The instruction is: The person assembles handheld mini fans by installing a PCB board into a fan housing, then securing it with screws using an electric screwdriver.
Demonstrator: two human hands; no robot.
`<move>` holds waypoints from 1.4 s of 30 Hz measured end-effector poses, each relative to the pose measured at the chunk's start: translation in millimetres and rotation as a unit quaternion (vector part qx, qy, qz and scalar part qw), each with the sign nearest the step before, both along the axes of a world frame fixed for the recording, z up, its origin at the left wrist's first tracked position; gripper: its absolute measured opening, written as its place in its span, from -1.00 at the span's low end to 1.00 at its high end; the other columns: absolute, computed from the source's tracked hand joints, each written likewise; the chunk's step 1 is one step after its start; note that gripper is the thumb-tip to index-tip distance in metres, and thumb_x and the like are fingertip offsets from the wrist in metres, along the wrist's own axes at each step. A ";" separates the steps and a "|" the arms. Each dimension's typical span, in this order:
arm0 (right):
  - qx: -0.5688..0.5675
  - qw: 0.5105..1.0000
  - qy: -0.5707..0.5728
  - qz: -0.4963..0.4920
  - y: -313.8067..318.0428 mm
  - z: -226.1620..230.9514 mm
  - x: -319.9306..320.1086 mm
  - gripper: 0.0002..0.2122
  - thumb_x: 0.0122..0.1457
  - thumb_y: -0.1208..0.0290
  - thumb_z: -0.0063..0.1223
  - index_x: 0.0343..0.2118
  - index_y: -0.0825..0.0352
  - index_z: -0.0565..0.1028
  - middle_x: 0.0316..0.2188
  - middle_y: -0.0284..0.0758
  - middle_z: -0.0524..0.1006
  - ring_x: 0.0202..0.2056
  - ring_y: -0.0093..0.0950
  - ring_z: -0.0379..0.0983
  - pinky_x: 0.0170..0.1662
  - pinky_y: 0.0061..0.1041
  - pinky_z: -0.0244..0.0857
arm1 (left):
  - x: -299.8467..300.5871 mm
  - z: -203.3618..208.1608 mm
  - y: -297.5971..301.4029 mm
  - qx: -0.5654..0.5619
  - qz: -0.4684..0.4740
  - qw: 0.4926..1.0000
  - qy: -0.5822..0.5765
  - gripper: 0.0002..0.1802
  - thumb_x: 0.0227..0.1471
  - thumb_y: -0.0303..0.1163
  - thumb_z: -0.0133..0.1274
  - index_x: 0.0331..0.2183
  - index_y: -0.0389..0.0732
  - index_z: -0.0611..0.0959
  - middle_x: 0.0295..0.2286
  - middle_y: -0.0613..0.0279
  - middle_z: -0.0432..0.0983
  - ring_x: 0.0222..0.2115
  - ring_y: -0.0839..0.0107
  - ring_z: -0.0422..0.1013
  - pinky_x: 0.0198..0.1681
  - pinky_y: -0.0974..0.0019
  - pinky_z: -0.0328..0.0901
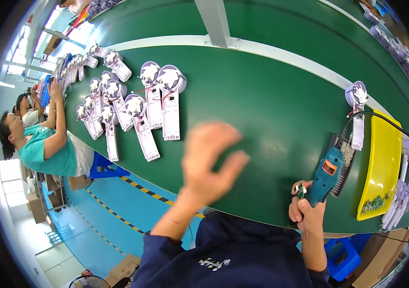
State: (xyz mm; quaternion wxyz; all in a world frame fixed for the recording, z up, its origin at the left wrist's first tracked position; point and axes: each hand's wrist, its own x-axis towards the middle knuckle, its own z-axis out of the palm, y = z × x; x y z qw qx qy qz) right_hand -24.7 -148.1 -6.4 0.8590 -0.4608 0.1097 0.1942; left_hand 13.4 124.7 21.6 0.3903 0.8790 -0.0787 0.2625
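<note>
My left hand [209, 161] hangs above the green table [262, 96], blurred by motion, thumb and fingers apart and nothing between them. At the right, my right hand [308, 213] is closed around the lower end of a teal electric screwdriver [327, 175], its black cord leading up and right. A small green circuit board [301, 190] with white parts shows at the fingers of that same hand. Just beyond the screwdriver lies a dark tray [344, 177] with many small metal screws [347, 152]. A white-and-lilac fan housing [358, 120] with a round impeller lies farther back.
Several similar fan housings [170, 105] with red wires cover the table's left part. A yellow tray [382, 163] holding small green boards [375, 204] stands at the right, with more pale housings [396, 204] beyond. A metal post [212, 21] rises at the back. Another person [46, 149] sits at left.
</note>
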 end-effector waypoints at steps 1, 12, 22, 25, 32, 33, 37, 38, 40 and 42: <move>0.004 1.000 -0.003 0.003 0.0 -0.6 1.3 -0.66 0.03 0.62 0.21 -0.13 0.48 0.37 -0.21 -0.11 0.45 -0.74 -0.59 0.26 -0.72 -0.58 0.17 | 6.1 1.2 23.9 0.036 0.095 0.995 0.010 -0.48 -0.13 -0.42 0.33 -0.05 -0.22 0.60 -0.05 0.02 0.50 0.04 -0.03 0.35 0.13 0.01 0.21; -0.028 0.999 -0.012 0.022 0.2 -1.0 -0.5 -0.61 0.14 0.37 0.25 -0.11 0.40 0.30 -0.24 -0.20 0.40 -0.77 -0.65 0.17 -0.76 -0.63 0.08 | 39.5 -13.1 169.9 0.306 0.289 0.880 0.221 -0.15 0.01 0.34 0.02 0.25 0.18 0.34 0.24 -0.03 0.18 0.28 -0.12 -0.02 0.18 -0.56 -0.36; -0.041 0.999 0.023 0.003 8.7 5.4 4.4 -0.66 0.10 0.48 0.22 -0.14 0.49 0.35 -0.32 -0.23 0.47 -0.75 -0.65 0.23 -0.70 -0.59 0.19 | 50.3 -16.1 173.0 0.282 0.218 0.924 0.136 -0.19 -0.02 0.21 0.16 0.16 -0.03 0.48 0.01 0.03 0.40 0.00 0.01 0.33 0.08 -0.01 0.19; -0.031 0.999 0.024 -0.005 9.6 5.8 5.1 -0.68 0.11 0.51 0.19 -0.13 0.48 0.35 -0.31 -0.22 0.48 -0.75 -0.64 0.24 -0.70 -0.58 0.20 | 40.7 -9.1 155.8 0.291 0.206 0.923 0.143 -0.25 -0.02 0.19 0.17 0.09 -0.08 0.55 -0.05 0.06 0.43 -0.09 0.09 0.34 0.01 0.03 0.21; -0.024 1.000 0.019 0.002 4.3 1.4 1.3 -0.68 0.14 0.51 0.17 -0.11 0.46 0.34 -0.28 -0.20 0.47 -0.75 -0.65 0.22 -0.72 -0.60 0.15 | 25.3 -7.3 110.3 0.284 0.150 0.936 0.145 -0.26 -0.05 0.10 0.24 0.07 -0.18 0.55 -0.08 0.05 0.44 -0.10 0.09 0.33 0.02 0.06 0.19; -0.032 0.999 0.014 0.007 -0.3 -1.4 -0.9 -0.64 0.14 0.44 0.21 -0.09 0.44 0.32 -0.25 -0.17 0.45 -0.76 -0.65 0.20 -0.74 -0.61 0.12 | 25.0 -8.6 96.2 0.284 0.131 0.940 0.137 -0.25 -0.05 0.09 0.24 0.07 -0.19 0.55 -0.09 0.05 0.44 -0.10 0.09 0.33 0.02 0.05 0.19; 0.000 1.000 0.028 -0.007 5.2 5.8 0.5 -0.76 0.12 0.66 0.09 -0.14 0.50 0.38 -0.38 -0.26 0.48 -0.74 -0.65 0.26 -0.68 -0.60 0.19 | -1.4 -6.2 50.1 0.284 0.091 0.948 0.113 -0.20 -0.14 0.07 0.31 0.05 -0.22 0.54 -0.12 0.10 0.45 -0.12 0.14 0.32 0.00 0.03 0.14; -0.008 0.999 0.037 -0.020 4.8 7.2 -1.0 -0.76 0.12 0.66 0.09 -0.14 0.50 0.38 -0.38 -0.26 0.48 -0.74 -0.65 0.26 -0.68 -0.60 0.19 | -5.6 -5.3 37.6 0.275 0.083 0.950 0.123 -0.19 -0.16 0.07 0.32 0.05 -0.21 0.55 -0.11 0.12 0.44 -0.12 0.15 0.31 0.01 0.02 0.14; -0.019 0.999 0.033 0.017 2.7 10.0 0.4 -0.74 0.10 0.68 0.11 -0.13 0.49 0.41 -0.35 -0.28 0.50 -0.72 -0.67 0.27 -0.65 -0.62 0.22 | -12.2 1.4 17.5 0.274 0.064 0.948 0.147 -0.19 -0.16 0.06 0.33 0.06 -0.18 0.54 -0.10 0.12 0.42 -0.11 0.13 0.31 0.03 -0.08 0.12; -0.051 0.998 0.021 0.030 -3.3 7.5 0.3 -0.71 0.09 0.69 0.12 -0.10 0.49 0.41 -0.34 -0.28 0.50 -0.71 -0.68 0.27 -0.65 -0.62 0.22 | -14.7 0.3 1.4 0.266 0.044 0.949 0.163 -0.21 -0.14 0.06 0.31 0.08 -0.14 0.53 -0.06 0.11 0.40 -0.01 0.05 0.26 0.10 -0.32 0.01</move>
